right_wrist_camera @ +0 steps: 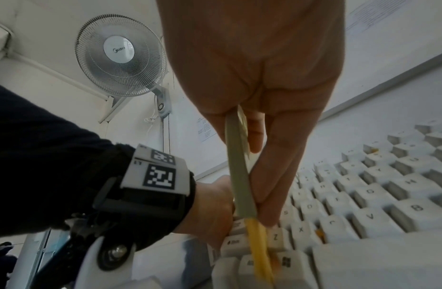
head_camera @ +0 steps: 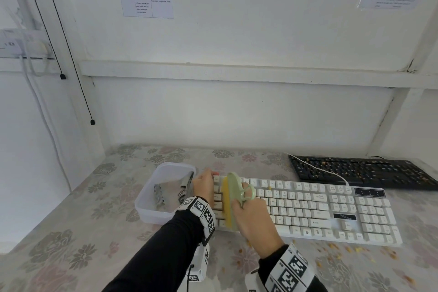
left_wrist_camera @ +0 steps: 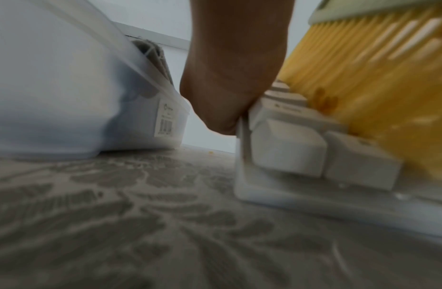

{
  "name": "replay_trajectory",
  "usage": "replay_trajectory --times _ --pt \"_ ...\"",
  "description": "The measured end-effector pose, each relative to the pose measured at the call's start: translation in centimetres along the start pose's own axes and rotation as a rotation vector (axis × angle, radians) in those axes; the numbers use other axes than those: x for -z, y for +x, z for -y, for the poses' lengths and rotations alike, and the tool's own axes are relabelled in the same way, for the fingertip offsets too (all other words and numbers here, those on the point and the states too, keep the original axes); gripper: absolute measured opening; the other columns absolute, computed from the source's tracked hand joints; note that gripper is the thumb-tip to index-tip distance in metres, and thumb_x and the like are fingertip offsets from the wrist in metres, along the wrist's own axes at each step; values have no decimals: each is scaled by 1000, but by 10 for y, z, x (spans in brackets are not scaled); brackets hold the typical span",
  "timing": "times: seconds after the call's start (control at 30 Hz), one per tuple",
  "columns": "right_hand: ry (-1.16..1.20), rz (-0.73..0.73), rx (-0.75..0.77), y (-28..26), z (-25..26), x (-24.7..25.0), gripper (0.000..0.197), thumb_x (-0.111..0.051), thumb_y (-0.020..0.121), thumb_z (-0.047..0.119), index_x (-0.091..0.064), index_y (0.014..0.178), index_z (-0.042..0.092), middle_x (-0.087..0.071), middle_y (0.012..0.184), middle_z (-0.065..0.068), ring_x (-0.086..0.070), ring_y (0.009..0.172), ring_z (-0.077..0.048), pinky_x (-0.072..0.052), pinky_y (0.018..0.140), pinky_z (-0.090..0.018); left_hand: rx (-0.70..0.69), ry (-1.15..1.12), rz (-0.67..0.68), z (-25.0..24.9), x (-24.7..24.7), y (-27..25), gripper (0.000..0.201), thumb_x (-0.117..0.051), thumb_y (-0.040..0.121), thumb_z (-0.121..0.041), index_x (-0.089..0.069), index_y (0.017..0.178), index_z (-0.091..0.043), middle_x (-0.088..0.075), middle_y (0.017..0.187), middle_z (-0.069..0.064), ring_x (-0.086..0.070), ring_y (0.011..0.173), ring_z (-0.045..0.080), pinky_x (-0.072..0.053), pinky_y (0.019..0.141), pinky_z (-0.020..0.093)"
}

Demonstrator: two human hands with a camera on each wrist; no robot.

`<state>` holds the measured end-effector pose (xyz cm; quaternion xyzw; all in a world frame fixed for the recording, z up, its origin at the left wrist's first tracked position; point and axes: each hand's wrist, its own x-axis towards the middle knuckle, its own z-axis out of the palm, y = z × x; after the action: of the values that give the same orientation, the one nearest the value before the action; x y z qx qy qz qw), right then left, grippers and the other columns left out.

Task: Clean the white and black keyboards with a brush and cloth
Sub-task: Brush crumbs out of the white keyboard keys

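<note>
Count: two keyboards, one brush, one cloth. The white keyboard lies mid-surface. The black keyboard sits behind its right end, near the wall. The right hand grips the brush, bristles on the leftmost keys. The left hand clasps the white keyboard's left edge. The container with the cloth is just beside that edge, narrow gap. Open surface front-left.

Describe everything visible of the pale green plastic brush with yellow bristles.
The pale green plastic brush has a long curved back, a ring handle and dense yellow bristles. It lies tilted across the left end of the white keyboard, bristles down on the keys. The right hand grips it, a finger through the ring.
</note>
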<state>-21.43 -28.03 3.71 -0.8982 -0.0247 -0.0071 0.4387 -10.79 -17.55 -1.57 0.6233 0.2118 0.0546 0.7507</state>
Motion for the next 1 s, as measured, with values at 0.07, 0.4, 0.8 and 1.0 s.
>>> replay_trajectory --times 0.07,0.4,0.8,1.0 --pt "-75 16 -26 -4 -2 2 27 -39 97 18 -42 70 17 -40 49 4 -32 33 -5 -26 34 -14 -20 9 -14 0 0 0 28 -45 91 -18 -65 71 -15 -62 67 5 -56 70 24 -51 75 40" --pt "19 -156 141 3 7 2 7 -43 96 16 -43 90 21 -46 55 5 -44 36 -6 -32 36 -16 -15 -22 -1 -4 0 -4 27 -46 86 -13 -62 64 -16 -60 62 2 -54 66 23 -47 69 36" --pt "-56 -26 -53 -5 0 4 34 -43 94 16 -33 61 18 -39 45 7 -38 25 -4 -26 31 -14 9 4 -8 -1 0 0 26 -47 86 -17 -65 68 -17 -62 69 5 -56 73 25 -48 71 38" --pt "25 -185 123 5 3 6 12 -41 96 13 -46 108 13 -48 60 3 -44 39 -6 -35 36 -16 -10 -15 -26 -5 0 -5 26 -47 87 -13 -64 67 -16 -62 66 3 -57 69 24 -49 71 36"
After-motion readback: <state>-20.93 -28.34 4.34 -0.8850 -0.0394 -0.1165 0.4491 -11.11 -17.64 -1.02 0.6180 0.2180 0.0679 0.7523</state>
